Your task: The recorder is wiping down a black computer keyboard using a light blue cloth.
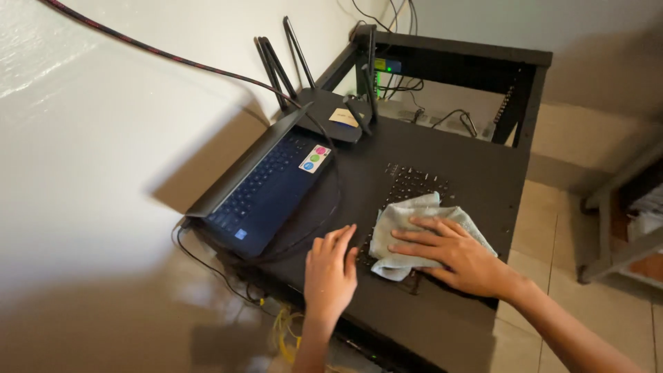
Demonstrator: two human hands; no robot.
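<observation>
**Cloth pinned under right fingers, keyboard running away beneath it**

Right hand (461, 257) flat, fingers (423, 235) spread apart and pressed on a crumpled pale grey-green cloth (414, 231); no pinch, only a flat hold. Cloth directly under and ahead of those fingertips, lying over the near end of a black keyboard (414, 185). Keyboard's long axis running from the hands away toward the far edge of the black worktop (476, 176), bare keys showing beyond the cloth. Left hand (330, 271) just beside the cloth's left edge, fingers together, resting flat on the worktop, apparently not touching the cloth. Right hand nearer, already on it. Further left an open blue laptop (266, 197); behind, a black router with antennas (324, 103)
</observation>
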